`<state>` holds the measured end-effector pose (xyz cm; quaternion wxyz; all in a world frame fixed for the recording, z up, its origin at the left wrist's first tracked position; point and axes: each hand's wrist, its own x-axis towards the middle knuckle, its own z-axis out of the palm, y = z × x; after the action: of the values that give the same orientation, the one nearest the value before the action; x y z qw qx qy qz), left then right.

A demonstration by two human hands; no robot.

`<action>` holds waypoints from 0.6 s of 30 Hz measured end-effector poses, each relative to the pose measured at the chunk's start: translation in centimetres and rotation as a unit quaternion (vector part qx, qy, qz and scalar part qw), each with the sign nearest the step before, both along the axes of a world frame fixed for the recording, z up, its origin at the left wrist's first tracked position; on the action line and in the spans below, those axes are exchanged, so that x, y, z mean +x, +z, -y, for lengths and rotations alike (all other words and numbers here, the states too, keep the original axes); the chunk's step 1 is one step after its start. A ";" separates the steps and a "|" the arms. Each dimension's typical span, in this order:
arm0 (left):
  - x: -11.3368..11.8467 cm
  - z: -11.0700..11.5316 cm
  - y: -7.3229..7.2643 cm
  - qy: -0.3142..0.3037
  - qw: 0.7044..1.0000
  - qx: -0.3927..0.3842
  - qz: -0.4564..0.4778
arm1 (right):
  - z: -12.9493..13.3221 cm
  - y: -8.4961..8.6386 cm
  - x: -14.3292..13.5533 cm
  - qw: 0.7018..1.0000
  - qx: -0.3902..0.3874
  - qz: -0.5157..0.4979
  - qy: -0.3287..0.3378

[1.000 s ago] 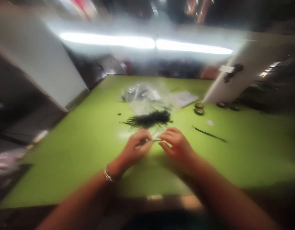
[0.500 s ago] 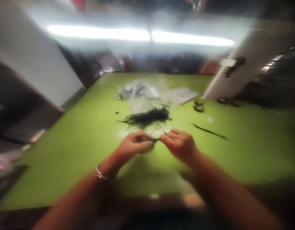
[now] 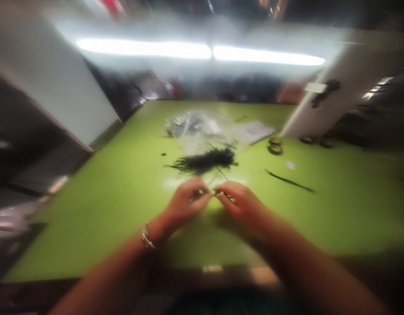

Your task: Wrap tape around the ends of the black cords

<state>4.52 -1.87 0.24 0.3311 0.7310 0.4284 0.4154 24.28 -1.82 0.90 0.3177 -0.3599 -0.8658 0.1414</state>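
Observation:
My left hand [image 3: 189,197] and my right hand [image 3: 239,199] meet fingertip to fingertip above the green table [image 3: 123,210]. Both are closed in a pinch on a thin dark wire [image 3: 214,193], mostly hidden by the fingers. Just beyond them lies a tangled bundle of black wires [image 3: 208,160]. One thin strand reaches from the bundle toward my right hand. A single black wire [image 3: 289,180] lies apart on the right. The picture is blurred around the fingers.
Behind the bundle is a clear plastic bag [image 3: 195,127], with a white pad [image 3: 256,131] beside it. Rolls of black tape [image 3: 274,148] sit at the right, near a white post [image 3: 315,109]. A small black piece [image 3: 163,154] lies left of the bundle.
My hands have come closer together, and less of the dark wire shows between them. My right hand has turned, its thumb and finger now pinching. The view has shifted slightly.

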 end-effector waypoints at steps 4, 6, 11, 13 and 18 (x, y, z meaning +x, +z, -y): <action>0.3 0.0 -0.3 -0.025 0.994 0.103 -0.025 | -0.1 -0.1 0.1 0.992 -0.127 -0.001 0.011; 0.4 0.0 -0.2 -0.025 0.997 0.075 -0.001 | -0.2 -0.3 0.1 0.996 -0.090 -0.027 -0.007; 0.0 -0.3 0.6 -0.037 0.992 -0.105 0.052 | 0.2 -0.2 0.2 0.976 0.200 0.048 -0.068; -0.3 -0.3 0.8 -0.062 0.968 -0.219 0.104 | 0.4 -0.1 0.3 0.953 0.287 0.074 -0.065; -0.4 0.1 0.7 -0.129 0.900 -0.346 0.233 | 0.3 -0.5 0.6 0.937 0.342 0.055 -0.037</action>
<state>4.14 -1.96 0.93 0.7039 0.5017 0.3580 0.3531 24.83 -2.16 0.45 0.3782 -0.2691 -0.8640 -0.1950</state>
